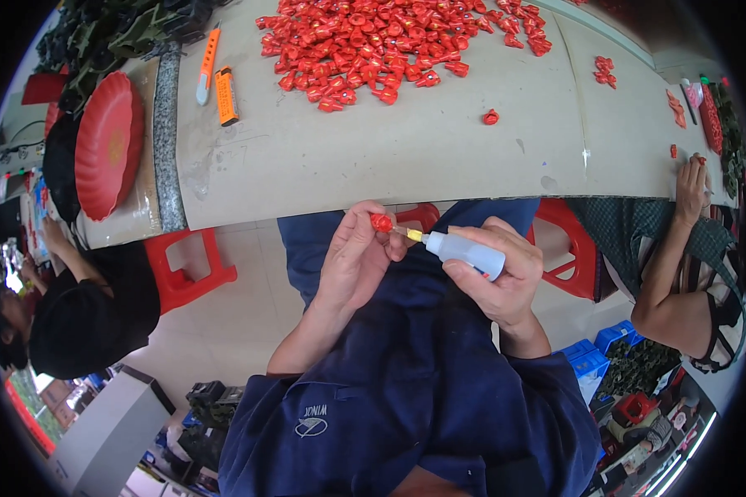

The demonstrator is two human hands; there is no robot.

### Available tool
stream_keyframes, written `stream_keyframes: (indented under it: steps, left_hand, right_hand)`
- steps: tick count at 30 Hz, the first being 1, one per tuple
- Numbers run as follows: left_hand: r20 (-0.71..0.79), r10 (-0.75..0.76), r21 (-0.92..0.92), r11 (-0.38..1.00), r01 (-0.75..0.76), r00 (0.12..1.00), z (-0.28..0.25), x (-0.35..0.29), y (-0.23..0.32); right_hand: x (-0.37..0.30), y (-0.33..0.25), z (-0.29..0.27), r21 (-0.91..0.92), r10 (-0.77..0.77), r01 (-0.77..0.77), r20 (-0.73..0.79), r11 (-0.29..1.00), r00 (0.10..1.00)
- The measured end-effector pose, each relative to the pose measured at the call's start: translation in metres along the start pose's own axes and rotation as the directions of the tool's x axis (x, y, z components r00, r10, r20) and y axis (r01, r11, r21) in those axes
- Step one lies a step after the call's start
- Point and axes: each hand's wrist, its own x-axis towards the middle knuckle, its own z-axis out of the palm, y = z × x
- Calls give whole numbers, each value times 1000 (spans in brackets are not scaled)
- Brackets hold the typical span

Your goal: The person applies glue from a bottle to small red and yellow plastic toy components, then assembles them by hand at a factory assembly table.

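Between its thumb and fingers my left hand [356, 253] pinches a small red plastic part [381, 222]. My right hand [506, 269] is wrapped round a translucent white squeeze bottle [468, 255] with a yellow collar and a thin needle tip. That tip points left and meets or nearly meets the red part; contact is too small to tell. Both hands are over my lap, just off the table's near edge. On the table beyond them lies a large heap of similar red parts [365, 50], with one single red part [491, 118] closer to me.
An orange utility knife [208, 66] and an orange-and-black box [227, 97] lie left on the table [307, 157]. Farther left stands a red scalloped tray [110, 145]. Co-workers sit at both sides; the right one's hand [691, 184] rests by the table. Red stools [192, 265] stand underneath.
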Motion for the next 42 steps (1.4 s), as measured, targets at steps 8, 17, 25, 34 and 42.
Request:
stream_keyframes:
  steps: [8,17,25,34,42]
  left_hand:
    - [-40,-19,-11,1000,18,999,4,-2,2]
    - [-74,-57,-26,998,56,996,4,0,5]
    - [-57,-63,-19,998,62,996,3,1,6]
    - [-45,-129,3,992,130,991,9,5,2]
    - [-47,-123,22,992,124,991,11,5,1]
  right_hand:
    - [33,32,17,447,329,-211,-205,869,922]
    - [72,51,44,-132,23,-61,-276,989,961]
    - [65,49,-9,-211,19,-93,-327,973,945]
    - [86,82,-56,-514,-57,61,23,856,998]
    - [99,88,-58,-385,-83,147,178,911,981]
